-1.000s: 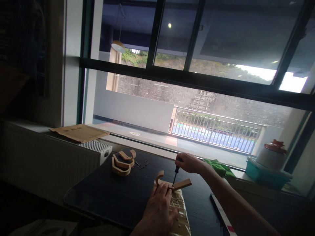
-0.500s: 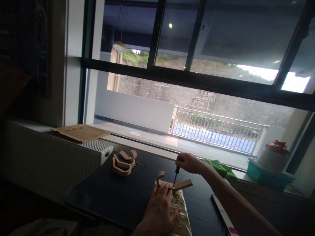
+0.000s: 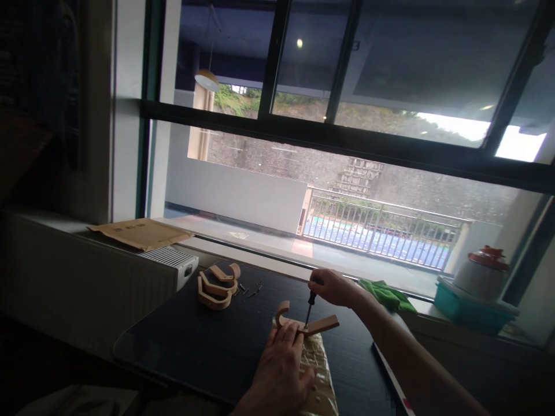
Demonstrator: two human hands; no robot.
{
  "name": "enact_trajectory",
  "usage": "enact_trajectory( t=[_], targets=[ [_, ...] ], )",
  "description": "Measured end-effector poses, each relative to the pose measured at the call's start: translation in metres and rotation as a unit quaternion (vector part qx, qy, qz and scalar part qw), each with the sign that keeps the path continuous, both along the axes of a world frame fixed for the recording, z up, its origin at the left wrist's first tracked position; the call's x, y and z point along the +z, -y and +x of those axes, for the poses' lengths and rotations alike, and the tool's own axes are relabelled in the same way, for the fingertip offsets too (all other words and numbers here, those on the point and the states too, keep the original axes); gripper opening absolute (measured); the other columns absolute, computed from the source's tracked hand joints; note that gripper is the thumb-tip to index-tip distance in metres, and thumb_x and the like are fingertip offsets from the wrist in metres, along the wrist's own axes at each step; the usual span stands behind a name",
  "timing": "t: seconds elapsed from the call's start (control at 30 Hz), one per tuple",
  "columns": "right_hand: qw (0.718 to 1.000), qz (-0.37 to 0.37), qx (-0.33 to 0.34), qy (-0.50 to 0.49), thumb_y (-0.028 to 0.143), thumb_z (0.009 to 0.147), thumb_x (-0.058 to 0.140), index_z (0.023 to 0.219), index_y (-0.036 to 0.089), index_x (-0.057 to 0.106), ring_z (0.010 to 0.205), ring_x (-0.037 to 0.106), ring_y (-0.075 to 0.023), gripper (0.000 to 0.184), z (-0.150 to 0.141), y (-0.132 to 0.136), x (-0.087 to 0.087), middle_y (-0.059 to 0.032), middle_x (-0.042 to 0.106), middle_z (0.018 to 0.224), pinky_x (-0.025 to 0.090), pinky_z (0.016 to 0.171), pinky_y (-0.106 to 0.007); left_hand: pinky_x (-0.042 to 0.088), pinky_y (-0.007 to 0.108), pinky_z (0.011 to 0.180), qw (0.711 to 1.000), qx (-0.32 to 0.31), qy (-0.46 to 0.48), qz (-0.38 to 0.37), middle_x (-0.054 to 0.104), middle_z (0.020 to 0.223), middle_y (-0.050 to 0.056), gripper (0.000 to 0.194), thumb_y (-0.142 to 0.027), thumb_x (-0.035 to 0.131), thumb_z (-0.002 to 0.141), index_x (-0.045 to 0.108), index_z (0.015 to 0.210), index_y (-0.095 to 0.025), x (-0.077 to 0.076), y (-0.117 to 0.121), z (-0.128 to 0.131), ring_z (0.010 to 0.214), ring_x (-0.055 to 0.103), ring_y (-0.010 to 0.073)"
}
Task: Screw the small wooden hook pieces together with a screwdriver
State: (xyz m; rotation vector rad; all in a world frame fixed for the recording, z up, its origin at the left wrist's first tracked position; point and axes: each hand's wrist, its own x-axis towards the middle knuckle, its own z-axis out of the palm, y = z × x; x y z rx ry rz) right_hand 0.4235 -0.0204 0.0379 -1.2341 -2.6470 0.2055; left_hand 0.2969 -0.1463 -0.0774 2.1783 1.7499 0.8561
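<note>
My right hand (image 3: pixel 332 286) is wrapped round the dark handle of a screwdriver (image 3: pixel 311 301), held nearly upright. Its tip meets a screw in a bent wooden hook (image 3: pixel 323 325), which has one curled end and one straight arm. Under the hook is a block wrapped in shiny brown tape (image 3: pixel 318 370). My left hand (image 3: pixel 284 355) rests on that block, its fingers pressing the hook down, thumb lying on the tape to the right. Further left on the dark table (image 3: pixel 182 341) lie several similar wooden hooks (image 3: pixel 214 301), with loose screws (image 3: pixel 249 293) beside them.
A brown paper envelope (image 3: pixel 141 232) lies on the white radiator (image 3: pixel 186 271) at the left. Along the window sill stand a green cloth (image 3: pixel 385 293), a teal box (image 3: pixel 472 306) and a white jug with an orange lid (image 3: pixel 482 277). A flat, thin object (image 3: pixel 392 378) lies under my right forearm.
Both hands, the screwdriver and the hook stay in almost the same place. The camera view has shifted very slightly.
</note>
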Motion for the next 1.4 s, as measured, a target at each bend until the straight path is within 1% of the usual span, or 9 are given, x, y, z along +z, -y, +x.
enact_trajectory(
  t=[0.1, 0.2, 0.33, 0.47, 0.6, 0.73, 0.87, 1.1, 1.4],
  targets=[
    [1.000, 0.020, -0.020, 0.002, 0.040, 0.088, 0.042, 0.090, 0.015, 0.065, 0.058, 0.050, -0.0121, 0.034, 0.000, 0.000, -0.005, -0.0054, 0.065, 0.075, 0.033, 0.052, -0.024, 0.014, 0.040, 0.113, 1.000, -0.001, 0.001, 0.000, 0.042, 0.141, 0.009, 0.055, -0.039, 0.051, 0.081, 0.052, 0.129, -0.013, 0.000, 0.000, 0.000, 0.134, 0.027, 0.0268],
    [0.999, 0.024, -0.018, 0.012, 0.043, 0.088, 0.041, 0.087, 0.015, 0.066, 0.058, 0.050, -0.0125, 0.038, 0.002, 0.000, -0.003, -0.0059, 0.065, 0.073, 0.033, 0.053, -0.025, 0.013, 0.039, 0.113, 1.000, 0.001, -0.004, -0.004, 0.041, 0.142, 0.010, 0.055, -0.040, 0.050, 0.082, 0.051, 0.129, -0.013, -0.001, 0.000, 0.000, 0.135, 0.027, 0.0272],
    [1.000, 0.007, 0.010, 0.025, 0.039, 0.086, 0.047, 0.094, 0.019, 0.066, 0.059, 0.053, -0.0116, 0.029, 0.002, -0.001, 0.005, -0.0028, 0.067, 0.078, 0.035, 0.054, -0.023, 0.014, 0.039, 0.113, 1.000, -0.001, -0.005, -0.002, 0.042, 0.141, 0.010, 0.055, -0.040, 0.050, 0.082, 0.052, 0.129, -0.012, -0.001, -0.001, 0.000, 0.134, 0.027, 0.0271],
    [0.999, 0.010, 0.010, 0.035, 0.032, 0.086, 0.046, 0.094, 0.019, 0.066, 0.062, 0.054, -0.0118, 0.025, 0.001, 0.002, 0.005, -0.0029, 0.067, 0.080, 0.035, 0.054, -0.023, 0.014, 0.038, 0.113, 1.000, -0.002, -0.002, 0.005, 0.043, 0.140, 0.010, 0.055, -0.039, 0.052, 0.080, 0.052, 0.129, -0.013, -0.001, -0.001, 0.000, 0.133, 0.029, 0.0263],
    [0.998, 0.033, -0.019, 0.043, 0.039, 0.088, 0.044, 0.089, 0.017, 0.066, 0.061, 0.053, -0.0136, 0.031, 0.000, 0.005, 0.001, -0.0060, 0.066, 0.078, 0.032, 0.053, -0.025, 0.014, 0.037, 0.113, 1.000, -0.006, 0.001, 0.009, 0.044, 0.140, 0.009, 0.053, -0.038, 0.051, 0.081, 0.053, 0.128, -0.014, 0.000, -0.001, 0.000, 0.133, 0.029, 0.0253],
    [0.997, 0.040, -0.027, 0.056, 0.044, 0.088, 0.043, 0.083, 0.017, 0.065, 0.058, 0.051, -0.0133, 0.035, 0.001, 0.003, 0.004, -0.0056, 0.065, 0.073, 0.030, 0.052, -0.025, 0.013, 0.038, 0.113, 1.000, -0.003, -0.003, 0.003, 0.043, 0.141, 0.009, 0.053, -0.038, 0.051, 0.081, 0.052, 0.128, -0.013, 0.000, -0.001, 0.000, 0.134, 0.028, 0.0254],
    [0.998, 0.038, -0.010, 0.057, 0.046, 0.084, 0.049, 0.091, 0.021, 0.063, 0.061, 0.053, -0.0128, 0.029, -0.002, 0.001, 0.005, -0.0024, 0.066, 0.077, 0.031, 0.053, -0.024, 0.014, 0.040, 0.113, 1.000, 0.001, -0.006, -0.001, 0.042, 0.141, 0.010, 0.055, -0.039, 0.051, 0.081, 0.051, 0.130, -0.013, -0.002, -0.001, 0.000, 0.134, 0.027, 0.0260],
    [0.996, 0.073, -0.027, 0.034, 0.035, 0.082, 0.051, 0.091, 0.019, 0.056, 0.061, 0.048, -0.0134, 0.019, -0.002, 0.003, -0.013, -0.0039, 0.063, 0.077, 0.027, 0.052, -0.025, 0.014, 0.038, 0.112, 1.000, -0.002, -0.001, 0.012, 0.044, 0.140, 0.008, 0.053, -0.039, 0.052, 0.081, 0.052, 0.128, -0.014, -0.003, -0.001, -0.001, 0.133, 0.029, 0.0246],
    [0.996, 0.088, -0.026, -0.013, 0.028, 0.082, 0.049, 0.085, 0.020, 0.051, 0.059, 0.046, -0.0111, 0.009, 0.008, 0.006, -0.028, 0.0006, 0.059, 0.070, 0.027, 0.054, -0.023, 0.013, 0.038, 0.113, 1.000, 0.001, -0.014, 0.005, 0.041, 0.142, 0.009, 0.055, -0.040, 0.050, 0.082, 0.050, 0.131, -0.014, -0.005, 0.000, 0.000, 0.135, 0.027, 0.0245]
  ],
)
